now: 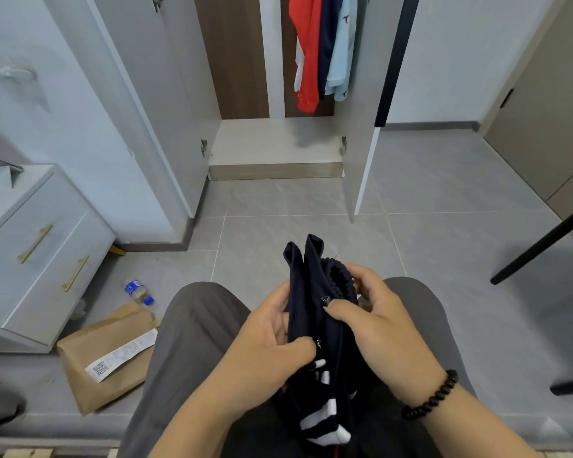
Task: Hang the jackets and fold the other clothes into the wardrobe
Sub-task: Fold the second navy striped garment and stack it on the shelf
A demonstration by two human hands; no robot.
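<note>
Grey tiled floor (444, 193), pale walls. Open wardrobe (275, 150) at 12 o'clock, both doors swung out. Hanging inside on the right: red garment (306, 54), dark navy garment (326, 44), light blue shirt (343, 47), side by side and touching. Wardrobe base bare where visible.

Seated viewpoint; grey trousers (192, 332) across the lap at 6 o'clock. Dark navy jacket (315, 312) with white stripes and ribbed hem bunched up over the lap, held between both hands, well apart from the wardrobe. Left hand (272, 345): grip closed on the jacket, thumb pressed on the fabric near a small metal fitting. Right hand (374, 312): grip closed on the jacket, fingers curled round the ribbed edge, thumb on top. Black bead bracelet (432, 395) on right wrist.

Drawer unit (40, 259) with brass handles at 9 o'clock. Plastic bottle (139, 291) lying on floor at 8 o'clock, just beside a brown paper bag (106, 355) with a printed label. Black chair leg (540, 246) at 3 o'clock.
</note>
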